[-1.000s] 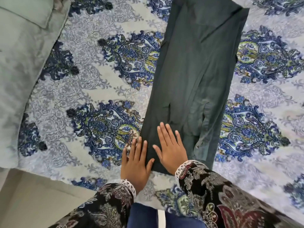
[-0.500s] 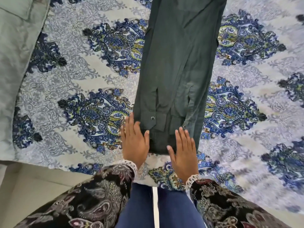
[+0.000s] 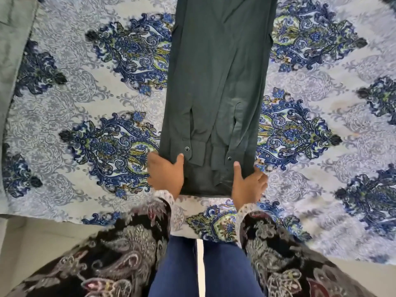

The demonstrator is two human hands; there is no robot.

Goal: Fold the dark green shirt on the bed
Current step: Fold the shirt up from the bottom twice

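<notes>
Patterned bedspread (image 3: 107, 99) — pale floor (image 3: 53, 239).

You've got a blue-and-white paisley bedspread (image 3: 102, 99) in view; a grey-green cloth (image 3: 12, 39) lies along its left edge, and pale floor (image 3: 42, 239) shows just below its near edge.

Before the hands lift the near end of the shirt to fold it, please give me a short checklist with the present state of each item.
1. Left hand grips the near left corner of the dark green shirt, thumb on top: ok.
2. Right hand grips the near right corner: ok.
3. Both cuffs lie inside the folded strip: ok.
4. Strip lies flat and straight on the bedspread: ok.
5. Far end of the shirt is tidy: cannot tell, out of view.
</notes>
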